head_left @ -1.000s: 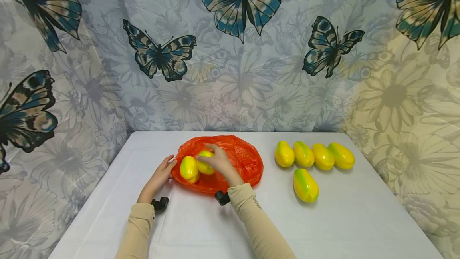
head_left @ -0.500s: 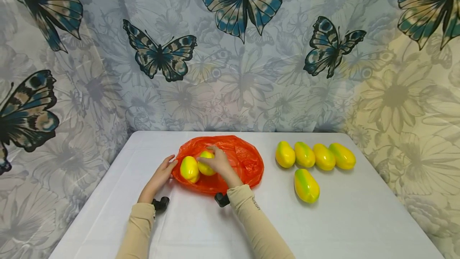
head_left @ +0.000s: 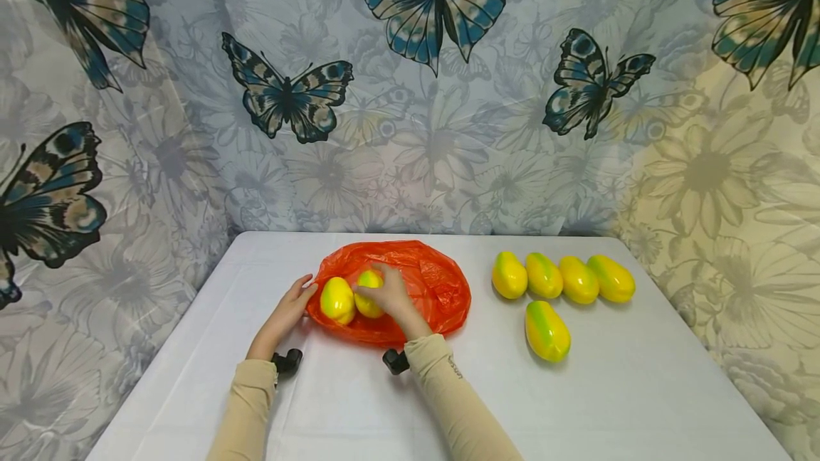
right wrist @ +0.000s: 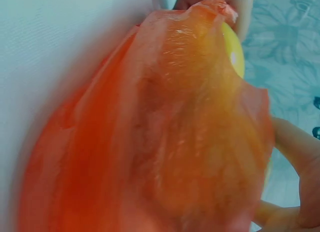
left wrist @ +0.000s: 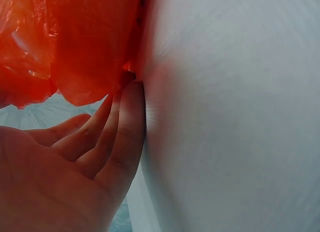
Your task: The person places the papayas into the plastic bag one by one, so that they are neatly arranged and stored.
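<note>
In the head view, an orange-red plastic bag (head_left: 435, 290) lies spread with its mouth facing up. Two yellow-green mangoes rest in its left part: a left mango (head_left: 337, 301) and a second mango (head_left: 368, 304) beside it. My right hand (head_left: 392, 294) grips the second mango between thumb and fingers. The right wrist view shows mostly bag film, with yellow showing through it. My left hand (head_left: 288, 311) touches the bag's left edge. Its fingers (left wrist: 125, 127) look straight in the left wrist view, tips at the bag's underside by the table.
To the right of the bag, several mangoes (head_left: 544, 276) stand in a row. A single mango (head_left: 547, 331) lies in front of them on the white table (head_left: 640, 390). Behind the table hangs a butterfly-print cloth (head_left: 435, 162).
The second mango has turned slightly more upright in the bag, and my right hand has shifted slightly with it. My left hand stays at the bag's edge.
</note>
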`<action>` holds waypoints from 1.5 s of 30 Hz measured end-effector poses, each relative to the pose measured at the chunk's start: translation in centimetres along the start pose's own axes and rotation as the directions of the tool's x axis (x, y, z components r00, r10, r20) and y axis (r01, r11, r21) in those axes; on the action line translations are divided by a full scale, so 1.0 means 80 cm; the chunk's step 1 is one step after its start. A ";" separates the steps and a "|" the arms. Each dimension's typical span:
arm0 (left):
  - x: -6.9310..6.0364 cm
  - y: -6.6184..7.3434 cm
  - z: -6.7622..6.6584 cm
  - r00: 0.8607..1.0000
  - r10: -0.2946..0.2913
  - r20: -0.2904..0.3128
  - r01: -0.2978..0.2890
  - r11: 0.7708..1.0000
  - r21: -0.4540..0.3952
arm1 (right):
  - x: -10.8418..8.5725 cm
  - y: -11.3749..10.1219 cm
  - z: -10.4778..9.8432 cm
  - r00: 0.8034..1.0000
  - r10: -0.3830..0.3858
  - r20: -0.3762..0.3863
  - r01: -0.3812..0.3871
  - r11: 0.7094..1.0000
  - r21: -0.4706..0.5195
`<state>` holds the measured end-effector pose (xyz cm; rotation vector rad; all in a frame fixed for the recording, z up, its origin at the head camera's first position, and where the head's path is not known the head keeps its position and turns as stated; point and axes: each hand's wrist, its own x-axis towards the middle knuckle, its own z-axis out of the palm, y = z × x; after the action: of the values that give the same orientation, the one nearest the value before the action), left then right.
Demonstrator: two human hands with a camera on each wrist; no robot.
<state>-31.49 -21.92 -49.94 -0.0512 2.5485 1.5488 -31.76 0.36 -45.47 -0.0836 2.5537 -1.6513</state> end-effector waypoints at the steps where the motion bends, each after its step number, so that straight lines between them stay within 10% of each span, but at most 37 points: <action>1: 0.000 0.001 0.000 1.000 -0.001 0.002 0.001 1.000 0.001 | 0.000 0.001 0.000 1.000 0.000 0.001 0.000 1.000 0.003; 45: -0.003 0.005 0.000 1.000 -0.015 0.014 0.014 1.000 0.023 | -0.025 -0.014 -0.049 0.999 -0.036 -0.034 0.038 0.998 0.049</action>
<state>-31.30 -21.75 -49.52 -0.0557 2.5487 1.5096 -30.24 3.68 -42.77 -0.1007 2.5482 -1.7432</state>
